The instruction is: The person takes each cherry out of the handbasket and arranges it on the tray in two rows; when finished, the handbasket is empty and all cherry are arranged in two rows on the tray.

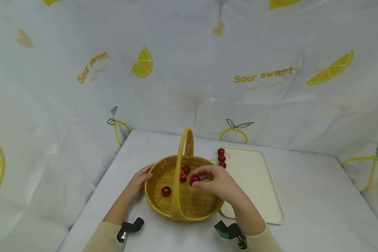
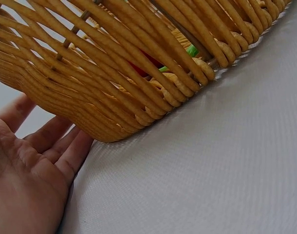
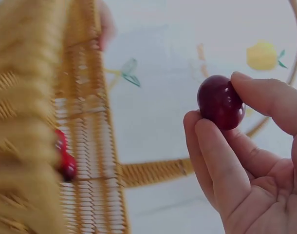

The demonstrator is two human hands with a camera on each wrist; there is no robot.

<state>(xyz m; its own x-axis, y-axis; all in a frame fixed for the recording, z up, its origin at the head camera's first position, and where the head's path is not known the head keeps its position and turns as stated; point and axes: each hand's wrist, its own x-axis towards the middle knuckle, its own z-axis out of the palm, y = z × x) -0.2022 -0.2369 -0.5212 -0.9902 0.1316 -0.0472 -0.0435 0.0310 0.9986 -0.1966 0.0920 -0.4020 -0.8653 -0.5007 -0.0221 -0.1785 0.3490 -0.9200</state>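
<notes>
A dark red cherry (image 3: 221, 102) is pinched between the thumb and fingers of my right hand (image 1: 215, 180), above the right half of a yellow wicker basket (image 1: 192, 218). My left hand (image 1: 138, 182) grips the basket's left side, its thumb over the rim. In the left wrist view, the fingers (image 2: 73, 148) of that hand lie against the outer wall low down. Inside the basket, one cherry (image 1: 166, 191) lies left of the arched handle (image 1: 176, 185). Two more cherries (image 1: 186, 170) sit close together near the handle, farther back.
To the right of the basket lies a cream tray (image 1: 255, 182), partly behind my right hand and forearm. Three cherries (image 1: 222, 158) line its far left edge, with thin stems. A white cloth (image 1: 318, 196) covers the table, and a lemon-print curtain (image 1: 182, 70) hangs behind it.
</notes>
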